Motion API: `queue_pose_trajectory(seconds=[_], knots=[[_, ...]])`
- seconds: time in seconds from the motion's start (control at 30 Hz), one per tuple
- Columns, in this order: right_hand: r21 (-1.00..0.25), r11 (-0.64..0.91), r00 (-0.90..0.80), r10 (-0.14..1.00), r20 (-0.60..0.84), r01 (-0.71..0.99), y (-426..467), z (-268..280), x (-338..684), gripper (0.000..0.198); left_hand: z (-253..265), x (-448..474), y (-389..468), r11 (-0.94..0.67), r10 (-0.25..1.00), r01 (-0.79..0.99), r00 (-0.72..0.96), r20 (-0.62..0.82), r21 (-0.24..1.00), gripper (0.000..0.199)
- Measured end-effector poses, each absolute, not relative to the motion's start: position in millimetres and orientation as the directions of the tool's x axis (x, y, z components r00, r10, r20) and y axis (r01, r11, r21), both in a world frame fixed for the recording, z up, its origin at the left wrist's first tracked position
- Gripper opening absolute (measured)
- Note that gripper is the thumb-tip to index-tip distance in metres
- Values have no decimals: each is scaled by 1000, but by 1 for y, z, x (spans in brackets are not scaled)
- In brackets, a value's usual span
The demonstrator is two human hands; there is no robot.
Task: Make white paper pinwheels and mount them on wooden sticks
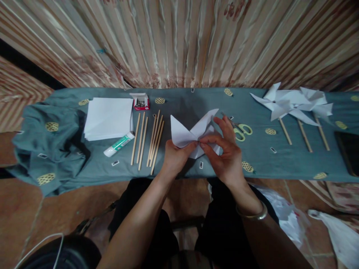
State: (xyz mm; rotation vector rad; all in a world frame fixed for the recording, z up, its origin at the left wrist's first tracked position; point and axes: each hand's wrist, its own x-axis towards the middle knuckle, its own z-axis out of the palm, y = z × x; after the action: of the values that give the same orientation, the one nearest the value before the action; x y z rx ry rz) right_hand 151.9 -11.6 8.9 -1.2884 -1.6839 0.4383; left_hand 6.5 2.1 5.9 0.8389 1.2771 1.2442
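A white paper pinwheel (pixel 182 135), its corners folded up, is held above the middle of the cloth-covered table. My left hand (pixel 177 157) is closed on its lower left side, thumb pressed near the centre. At the same centre, my right hand (pixel 224 153) pinches with thumb and forefinger, its other fingers raised. Whether a pin sits between those fingertips is too small to make out. Just right of my right hand lie scissors (pixel 242 130) with pale green handles. Left of the pinwheel, several wooden sticks (pixel 146 140) lie side by side.
A stack of white paper (pixel 109 117) lies at the left, with a glue stick (pixel 119 144) by its front corner. Behind the sticks stands an open red box (pixel 141 102) of small metal pins. Finished pinwheels (pixel 294 102) on sticks overlap at the right, near a dark phone-like object (pixel 347 151).
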Motion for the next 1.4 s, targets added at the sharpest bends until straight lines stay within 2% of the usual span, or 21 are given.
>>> queue_pose_trajectory(seconds=[0.43, 0.83, 1.23, 1.4], knots=[[-743, 387, -30, 895, 444, 547, -11, 10, 153, 11, 10, 6, 1, 224, 959, -227, -120, -255, 948, 20], [-750, 369, -22, 903, 428, 549, -11, 9, 154, 15, 7, 6, 0, 187, 968, -213, -127, -217, 959, 21], [-801, 306, -4, 935, 354, 514, -11, 11, 156, 12, 13, 1, -1, 226, 967, -213, -69, -245, 951, 31], [-800, 286, 35, 933, 357, 528, -12, 12, 154, 26, 13, 1, -1, 234, 963, -242, -75, -258, 942, 33]])
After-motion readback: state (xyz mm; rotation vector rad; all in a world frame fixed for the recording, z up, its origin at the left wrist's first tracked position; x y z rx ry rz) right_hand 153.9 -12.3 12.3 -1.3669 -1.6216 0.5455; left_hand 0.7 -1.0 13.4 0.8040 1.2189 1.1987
